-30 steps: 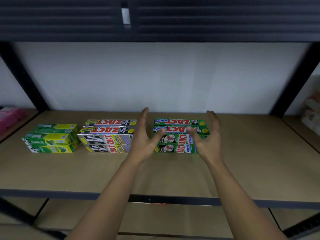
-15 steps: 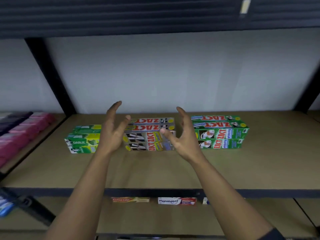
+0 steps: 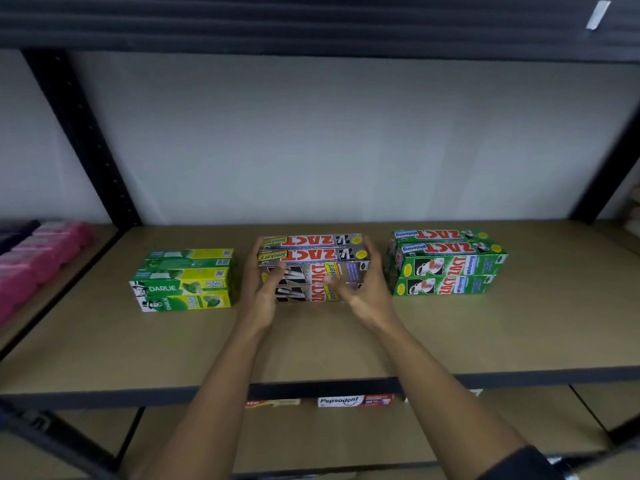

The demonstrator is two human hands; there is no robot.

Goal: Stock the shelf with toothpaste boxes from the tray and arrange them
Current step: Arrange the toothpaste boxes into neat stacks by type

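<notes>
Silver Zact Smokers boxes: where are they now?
Head view: the silver Zact stack sits on the shelf between the Darlie stack on its left and the green Zact stack on its right, with the left hand and right hand on its ends.

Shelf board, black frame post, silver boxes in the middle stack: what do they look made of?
Shelf board: looks like fibreboard or particleboard, matte tan, no grain visible. Frame post: probably painted steel, matte black, with a row of punched holes. Silver boxes: printed cardboard with a glossy metallic finish, going by the sharp folded edges and sheen on top.
</notes>
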